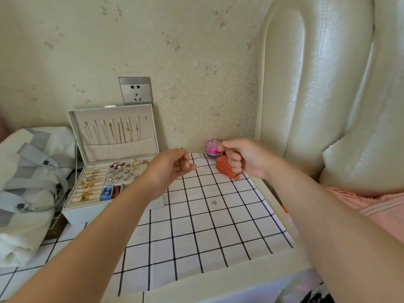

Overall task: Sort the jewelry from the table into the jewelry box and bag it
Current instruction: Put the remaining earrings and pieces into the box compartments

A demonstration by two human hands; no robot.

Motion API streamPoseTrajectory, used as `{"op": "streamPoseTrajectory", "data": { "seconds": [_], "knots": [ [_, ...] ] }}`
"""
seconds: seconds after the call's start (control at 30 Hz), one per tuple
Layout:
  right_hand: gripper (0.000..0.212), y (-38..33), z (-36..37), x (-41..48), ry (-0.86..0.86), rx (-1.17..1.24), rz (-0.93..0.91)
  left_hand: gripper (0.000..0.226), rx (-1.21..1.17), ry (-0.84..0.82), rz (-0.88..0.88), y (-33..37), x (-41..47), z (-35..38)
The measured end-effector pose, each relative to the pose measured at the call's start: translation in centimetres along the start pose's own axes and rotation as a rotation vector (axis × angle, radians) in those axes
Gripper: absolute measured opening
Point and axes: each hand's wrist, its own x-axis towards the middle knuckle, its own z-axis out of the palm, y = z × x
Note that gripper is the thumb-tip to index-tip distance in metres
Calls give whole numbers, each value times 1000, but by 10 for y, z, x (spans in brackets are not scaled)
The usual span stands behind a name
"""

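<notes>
Two hands are up over the checked counter (196, 226). The left hand (172, 169) has a narrow grip, pinching a small gold piece (179, 149). The right hand (239, 159) is curled; can't tell if it holds anything. The jewelry box (83, 214) stands open just to the left. Advice: hold the pinch firm, lower into a free slot, then release. One small charm (213, 201) lies on the cloth.

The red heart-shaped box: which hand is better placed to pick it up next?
Probably the right. The right hand hangs directly over the red heart-shaped box, fingers curled. The left hand is nearer the jewelry box and seems to pinch a small gold piece.
</notes>
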Motion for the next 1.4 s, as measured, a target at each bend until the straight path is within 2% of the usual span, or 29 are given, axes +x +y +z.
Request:
{"op": "streamPoseTrajectory", "data": {
  "seconds": [0.07,0.13,0.23,0.4,0.67,0.77,0.97,1.03,1.4],
  "knots": [
    [26,1,6,1,25,-46,48,25,-109,2,27,8,-2,-2],
    [32,3,12,3,9,-58,74,21,-101,4,40,19,-4,-2],
    [37,2,24,7,-83,-47,66,19,51,-14,71,40,-7,-3],
    [20,-7,52,17,-253,-51,-26,23,241,-32,145,65,-9,-12],
    [17,-31,109,40,-319,155,-75,27,526,69,209,88,-11,-50],
    [17,-40,129,48,-336,163,-125,26,579,85,208,96,-11,-70],
    [19,-51,154,75,-138,-30,-239,22,670,226,282,121,-6,-117],
    [20,-53,156,81,-73,-76,-257,21,689,228,292,122,-2,-125],
    [16,-44,181,152,384,-345,-399,22,774,369,313,96,47,-175]
  ]
}}
